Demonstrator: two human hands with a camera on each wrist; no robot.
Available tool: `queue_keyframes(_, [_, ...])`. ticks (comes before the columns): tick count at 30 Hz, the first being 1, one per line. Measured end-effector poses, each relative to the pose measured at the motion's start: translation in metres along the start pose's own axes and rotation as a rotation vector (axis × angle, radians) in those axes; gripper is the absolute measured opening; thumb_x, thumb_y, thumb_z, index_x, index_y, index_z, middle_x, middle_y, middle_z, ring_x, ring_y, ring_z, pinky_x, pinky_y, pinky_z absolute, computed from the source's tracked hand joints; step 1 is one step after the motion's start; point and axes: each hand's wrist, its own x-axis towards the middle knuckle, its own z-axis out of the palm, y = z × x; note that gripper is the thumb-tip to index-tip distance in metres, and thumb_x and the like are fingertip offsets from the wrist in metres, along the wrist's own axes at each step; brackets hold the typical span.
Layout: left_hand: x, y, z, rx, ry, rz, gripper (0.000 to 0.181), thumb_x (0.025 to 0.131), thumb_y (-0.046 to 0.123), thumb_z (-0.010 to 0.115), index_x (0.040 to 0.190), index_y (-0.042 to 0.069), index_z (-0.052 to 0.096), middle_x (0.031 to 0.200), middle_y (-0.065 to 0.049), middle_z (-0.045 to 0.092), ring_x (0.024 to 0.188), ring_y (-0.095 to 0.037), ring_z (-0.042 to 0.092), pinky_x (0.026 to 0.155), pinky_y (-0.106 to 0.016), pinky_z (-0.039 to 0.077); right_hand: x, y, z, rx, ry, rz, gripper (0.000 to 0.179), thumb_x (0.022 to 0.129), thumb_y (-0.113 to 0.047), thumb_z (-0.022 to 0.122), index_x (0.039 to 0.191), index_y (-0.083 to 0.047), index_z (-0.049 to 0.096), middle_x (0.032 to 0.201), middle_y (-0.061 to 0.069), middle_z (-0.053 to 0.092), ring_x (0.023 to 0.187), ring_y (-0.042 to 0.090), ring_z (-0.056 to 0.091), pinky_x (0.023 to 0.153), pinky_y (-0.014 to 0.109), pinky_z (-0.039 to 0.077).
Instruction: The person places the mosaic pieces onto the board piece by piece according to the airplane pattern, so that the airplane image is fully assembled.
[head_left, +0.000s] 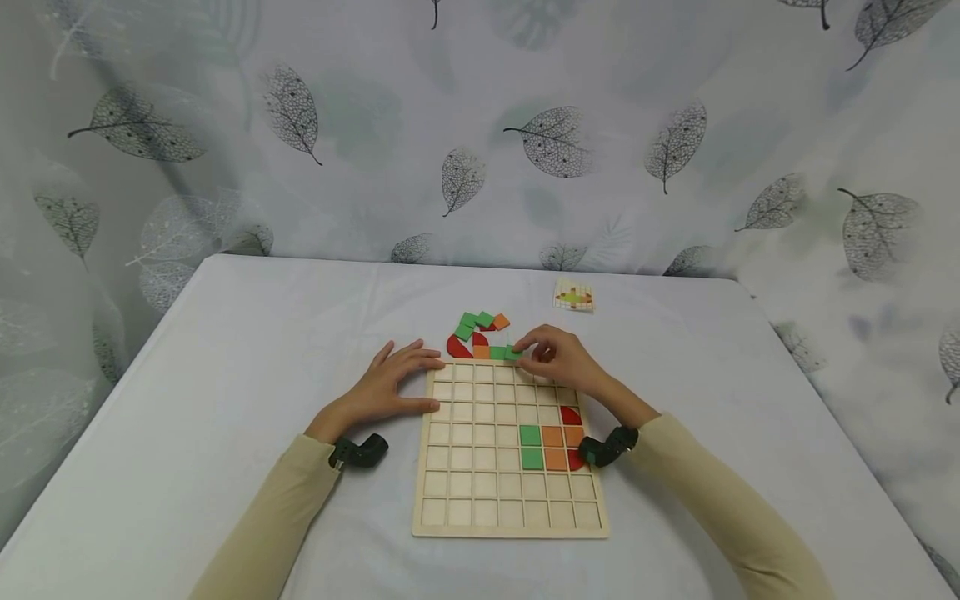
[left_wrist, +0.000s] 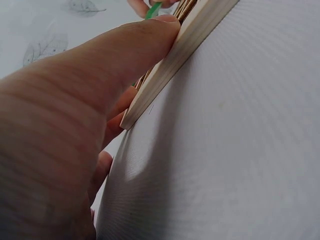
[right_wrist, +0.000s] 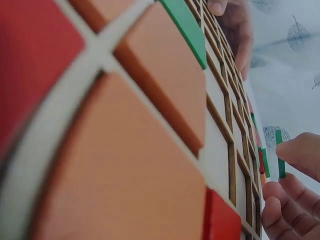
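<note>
A wooden grid board (head_left: 472, 483) lies on the table, with green squares (head_left: 531, 436), orange squares (head_left: 552, 436) and red rounded pieces (head_left: 571, 415) set in cells on its right side. My right hand (head_left: 557, 358) is over the board's far edge and pinches a green square tile (right_wrist: 280, 154) between thumb and fingers. My left hand (head_left: 392, 383) rests at the board's far left corner, fingers spread and fairly straight. In the left wrist view, its thumb (left_wrist: 150, 37) touches the wooden edge (left_wrist: 175, 62).
Beyond the board lies a loose cluster of green tiles (head_left: 484, 319), an orange tile (head_left: 501, 322) and red rounded pieces (head_left: 458, 348). A small pattern card (head_left: 573, 296) sits near the table's far edge. A leaf-print cloth (head_left: 360, 167) hangs behind the white table (head_left: 225, 400).
</note>
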Motion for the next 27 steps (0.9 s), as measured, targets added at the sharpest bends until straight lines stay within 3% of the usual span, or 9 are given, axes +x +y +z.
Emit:
queue_keyframes(18, [0.000, -0.002, 0.002, -0.002, 0.001, 0.009, 0.056, 0.082, 0.036, 0.078, 0.130, 0.015, 0.060, 0.143, -0.007, 0.052, 0.146, -0.032, 0.025, 0.118, -0.057, -0.002, -0.016, -0.010, 0.003, 0.048, -0.072, -0.025, 0.017, 0.087, -0.003, 0.072, 0.104, -0.002, 0.071, 0.099, 0.011, 0.065, 0.078, 0.018, 0.058, 0.069, 0.023, 0.050])
queue_keyframes(27, [0.000, -0.003, 0.002, -0.003, 0.005, 0.017, 0.057, 0.081, 0.035, 0.078, 0.131, 0.014, 0.060, 0.143, -0.007, 0.051, 0.146, -0.032, 0.025, 0.118, -0.057, -0.001, -0.023, -0.013, 0.008, 0.057, -0.097, -0.028, 0.020, 0.084, 0.007, 0.071, 0.104, 0.006, 0.068, 0.100, 0.020, 0.064, 0.071, 0.025, 0.052, 0.063, 0.024, 0.047])
